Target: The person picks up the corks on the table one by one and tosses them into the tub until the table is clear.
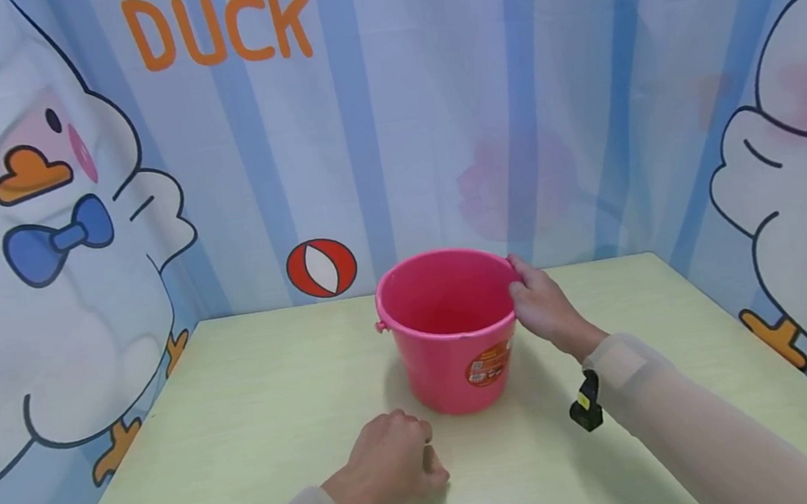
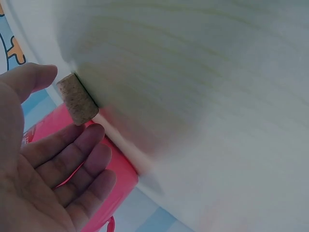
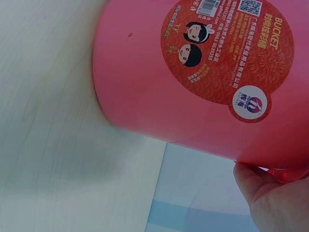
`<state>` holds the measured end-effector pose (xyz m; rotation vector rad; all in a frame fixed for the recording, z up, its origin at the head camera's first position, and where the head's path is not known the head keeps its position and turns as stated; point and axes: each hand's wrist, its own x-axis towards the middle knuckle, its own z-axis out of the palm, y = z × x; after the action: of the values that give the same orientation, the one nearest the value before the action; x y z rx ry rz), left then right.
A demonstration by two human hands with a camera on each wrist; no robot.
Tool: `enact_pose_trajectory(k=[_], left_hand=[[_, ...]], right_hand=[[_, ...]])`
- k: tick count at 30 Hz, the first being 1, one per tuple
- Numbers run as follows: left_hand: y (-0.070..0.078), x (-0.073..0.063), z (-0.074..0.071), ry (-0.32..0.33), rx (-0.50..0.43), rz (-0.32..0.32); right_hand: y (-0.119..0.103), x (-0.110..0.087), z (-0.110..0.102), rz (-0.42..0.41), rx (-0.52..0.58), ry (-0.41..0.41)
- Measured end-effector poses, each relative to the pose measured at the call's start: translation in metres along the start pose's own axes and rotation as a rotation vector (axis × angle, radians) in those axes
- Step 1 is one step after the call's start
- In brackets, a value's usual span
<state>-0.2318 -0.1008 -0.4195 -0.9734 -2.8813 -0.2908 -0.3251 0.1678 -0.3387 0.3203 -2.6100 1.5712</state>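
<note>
A pink bucket (image 1: pixel 456 372) stands upright on the table, with a red label (image 3: pixel 231 53) on its side. My right hand (image 1: pixel 549 305) grips its rim at the right; in the right wrist view the thumb (image 3: pixel 248 181) shows against the bucket near the rim. In front of the bucket, my left hand (image 1: pixel 392 463) is low over the table around a small cork (image 2: pixel 77 99). The left wrist view has this cork lying on its side between thumb and index finger. A small gap shows at the thumb, and the fingers are loosely bent.
The pale table (image 1: pixel 263 404) reaches back to a striped blue curtain (image 1: pixel 415 99) printed with ducks and a ball. Similar curtains flank both sides. A pink handle piece (image 2: pixel 111 224) shows at the bucket's rim.
</note>
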Motion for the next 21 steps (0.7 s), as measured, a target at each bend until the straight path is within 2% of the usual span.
enact_pose_trajectory(k=[7, 17, 21], left_hand=[[0.0001, -0.0004, 0.002, 0.025, 0.035, 0.015], [-0.0006, -0.0025, 0.0051, 0.055, 0.032, 0.048], [-0.0015, -0.0018, 0.0044, 0.045, 0.024, 0.039]], right_hand=[[0.0013, 0.0008, 0.0003, 0.003, 0.003, 0.003], [0.0025, 0.0012, 0.0006, -0.005, 0.023, 0.003], [0.0022, 0.0015, 0.0006, -0.003, 0.023, 0.003]])
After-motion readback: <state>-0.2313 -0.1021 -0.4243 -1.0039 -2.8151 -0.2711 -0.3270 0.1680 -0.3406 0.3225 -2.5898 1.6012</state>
